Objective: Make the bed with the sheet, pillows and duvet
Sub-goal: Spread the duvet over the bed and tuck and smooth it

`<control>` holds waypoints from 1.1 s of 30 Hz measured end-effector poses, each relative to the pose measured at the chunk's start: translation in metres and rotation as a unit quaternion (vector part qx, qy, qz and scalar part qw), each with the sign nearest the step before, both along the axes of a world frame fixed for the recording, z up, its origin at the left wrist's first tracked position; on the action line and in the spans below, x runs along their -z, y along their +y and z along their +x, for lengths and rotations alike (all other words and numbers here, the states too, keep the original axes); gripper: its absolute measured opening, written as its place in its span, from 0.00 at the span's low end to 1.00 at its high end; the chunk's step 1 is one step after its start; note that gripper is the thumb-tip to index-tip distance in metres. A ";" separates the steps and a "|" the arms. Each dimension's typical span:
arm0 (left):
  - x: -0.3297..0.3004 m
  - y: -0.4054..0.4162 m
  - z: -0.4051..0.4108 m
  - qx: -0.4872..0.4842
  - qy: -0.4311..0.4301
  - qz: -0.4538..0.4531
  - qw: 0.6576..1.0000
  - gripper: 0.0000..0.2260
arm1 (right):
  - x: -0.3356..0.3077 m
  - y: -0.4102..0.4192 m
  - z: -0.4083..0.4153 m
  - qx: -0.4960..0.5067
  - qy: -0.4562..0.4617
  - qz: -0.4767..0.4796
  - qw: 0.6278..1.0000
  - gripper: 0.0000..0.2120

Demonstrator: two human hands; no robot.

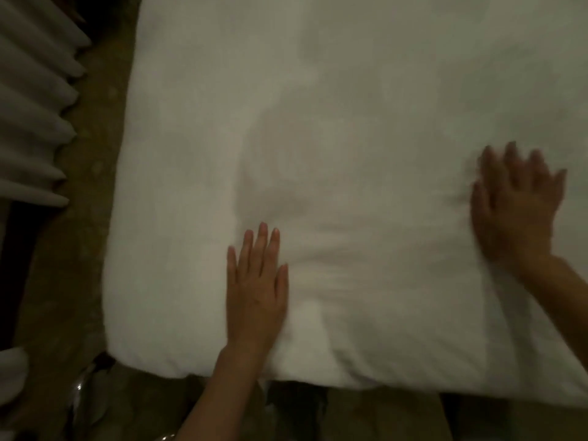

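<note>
Right now both hands lie flat, fingers straight, gripping nothing: left hand & right hand press the duvet covering the bed. Risk: uneven pushing bunches wrinkles btwn palms.

Two hands — left hand, right hand — one white duvet, one pleated curtain.

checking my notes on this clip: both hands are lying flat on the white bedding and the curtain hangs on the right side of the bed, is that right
Not quite. The curtain hangs on the left side of the bed, not the right, as the head view shows. The rest holds: the left hand and the right hand both lie flat, fingers straight, on the white bedding.
</note>
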State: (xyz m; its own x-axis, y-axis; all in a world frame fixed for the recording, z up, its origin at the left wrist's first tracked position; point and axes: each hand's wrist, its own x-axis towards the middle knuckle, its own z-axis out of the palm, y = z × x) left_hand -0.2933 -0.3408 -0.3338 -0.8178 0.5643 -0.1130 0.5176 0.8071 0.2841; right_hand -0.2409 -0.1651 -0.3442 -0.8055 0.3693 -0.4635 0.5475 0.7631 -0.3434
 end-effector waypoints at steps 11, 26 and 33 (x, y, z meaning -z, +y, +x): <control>0.005 -0.137 -0.092 0.025 0.017 -0.093 0.995 0.23 | -0.005 -0.229 0.024 -0.318 0.223 0.073 0.919 0.27; 0.000 -0.092 -0.209 0.033 -0.010 -0.034 0.999 0.24 | 0.004 -0.002 -0.206 0.280 0.120 0.236 0.923 0.27; -0.018 -0.068 -0.331 -0.029 0.041 -0.008 0.999 0.25 | -0.003 -0.177 -0.264 -0.376 0.252 0.033 0.891 0.19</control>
State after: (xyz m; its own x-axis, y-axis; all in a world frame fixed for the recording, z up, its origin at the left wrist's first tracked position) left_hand -0.6245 -0.4088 -0.3160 -0.8564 0.5136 -0.0532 0.4901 0.8409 0.2294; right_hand -0.5049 -0.3420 -0.3410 -0.9362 -0.3502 0.0304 -0.3390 0.8766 -0.3416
